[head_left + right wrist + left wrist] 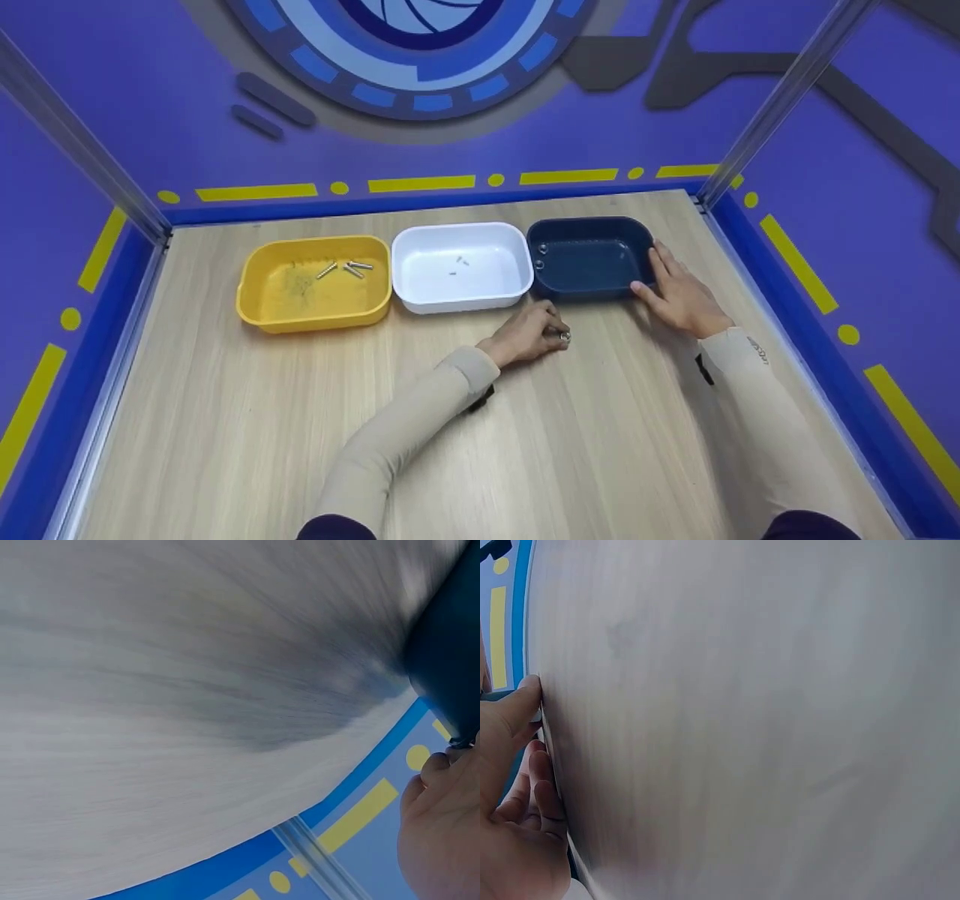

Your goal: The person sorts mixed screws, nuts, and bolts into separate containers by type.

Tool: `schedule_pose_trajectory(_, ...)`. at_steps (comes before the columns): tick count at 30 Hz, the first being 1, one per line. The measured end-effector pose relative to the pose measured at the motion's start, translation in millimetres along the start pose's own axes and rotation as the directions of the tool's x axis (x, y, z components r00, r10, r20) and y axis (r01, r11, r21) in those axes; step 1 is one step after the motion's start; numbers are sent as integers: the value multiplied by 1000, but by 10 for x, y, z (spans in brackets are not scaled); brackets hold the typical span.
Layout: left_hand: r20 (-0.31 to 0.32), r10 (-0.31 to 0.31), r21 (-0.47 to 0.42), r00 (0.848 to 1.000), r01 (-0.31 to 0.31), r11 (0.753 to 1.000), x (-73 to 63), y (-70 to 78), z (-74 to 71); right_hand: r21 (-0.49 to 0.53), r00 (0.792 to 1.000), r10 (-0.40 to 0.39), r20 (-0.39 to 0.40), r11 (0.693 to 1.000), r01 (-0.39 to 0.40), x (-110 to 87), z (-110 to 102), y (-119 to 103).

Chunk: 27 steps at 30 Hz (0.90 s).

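Note:
My left hand is just above the table in front of the dark blue bin, pinching a small shiny metal nut. In the left wrist view the left hand shows at the left edge; the nut is hard to make out there. At its right front corner, the dark blue bin is held by my right hand, thumb at the front rim and fingers along the right side. Two metal nuts lie inside that bin, near its left wall. The right wrist view shows only part of the right hand against the bin.
A white bin with several tiny metal pieces stands left of the dark blue one. Further left, a yellow bin holds several screws. Purple-blue panels enclose the wooden table at the back and sides.

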<state>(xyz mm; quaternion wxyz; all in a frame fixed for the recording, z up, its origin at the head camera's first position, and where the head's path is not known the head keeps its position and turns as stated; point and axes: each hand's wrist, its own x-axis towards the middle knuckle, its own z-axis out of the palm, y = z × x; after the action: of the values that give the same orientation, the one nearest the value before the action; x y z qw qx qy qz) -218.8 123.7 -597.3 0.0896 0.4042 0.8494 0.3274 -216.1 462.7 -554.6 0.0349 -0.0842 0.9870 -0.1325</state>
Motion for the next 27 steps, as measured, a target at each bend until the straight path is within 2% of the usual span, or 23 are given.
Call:
schedule_pose_trajectory(8, 15, -1, 9, 1000, 1, 1000, 9, 3, -20, 8, 1000, -3, -3, 1000, 3, 9, -7, -4)
schedule_pose_trajectory(14, 27, 22, 27, 999, -23, 999, -3, 22, -50, 16, 1000, -6, -12, 1000, 6, -4, -2, -10)
schedule_pose_trajectory(19, 18, 49, -3, 999, -49, 999, -11, 26, -56, 25, 999, -20, -30, 999, 21, -11, 4, -12)
schedule_pose_trajectory(27, 26, 33, -41, 999, -32, 999, 5, 48, -69, 31, 999, -31, -43, 999, 32, -5, 32, 15)
